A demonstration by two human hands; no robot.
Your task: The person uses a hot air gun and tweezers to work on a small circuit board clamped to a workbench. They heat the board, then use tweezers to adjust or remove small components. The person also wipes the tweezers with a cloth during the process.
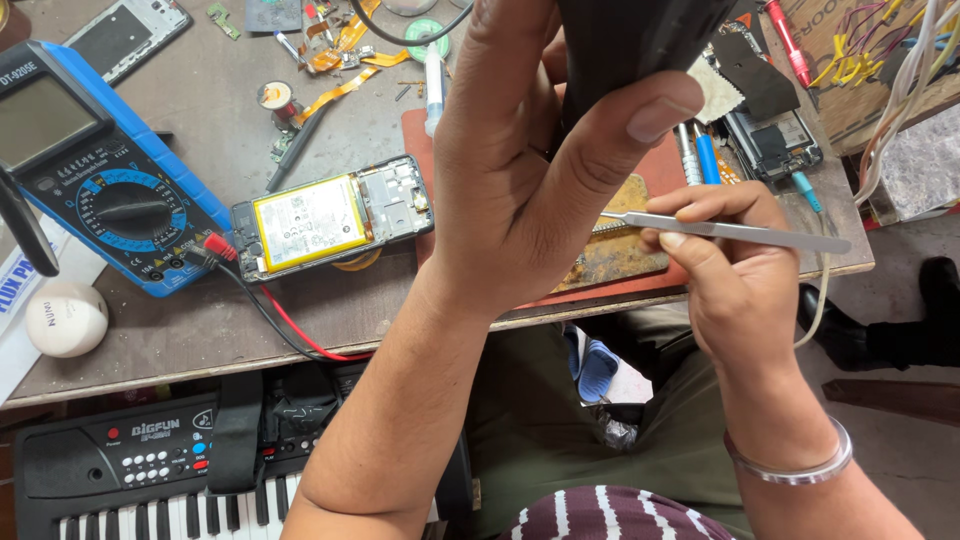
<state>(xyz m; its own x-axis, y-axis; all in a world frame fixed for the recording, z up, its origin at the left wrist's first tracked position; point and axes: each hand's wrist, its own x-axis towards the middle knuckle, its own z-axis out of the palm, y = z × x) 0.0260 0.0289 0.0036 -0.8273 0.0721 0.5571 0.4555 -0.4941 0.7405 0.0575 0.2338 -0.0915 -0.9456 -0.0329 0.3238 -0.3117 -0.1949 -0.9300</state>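
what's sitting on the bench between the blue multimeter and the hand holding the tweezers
In the head view, an opened phone with a yellow battery lies between the multimeter and the right hand; the raised left hand also crosses that stretch.

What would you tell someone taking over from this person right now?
Left hand: raised, gripping a black tool handle.
Right hand: pinching metal tweezers, tips over the worn work plate on the red mat.
Opened phone with its yellow battery lies left, beside the blue multimeter.
Done: phone back is off.
Left: cannot tell; the left hand hides the spot under the tweezer tips.
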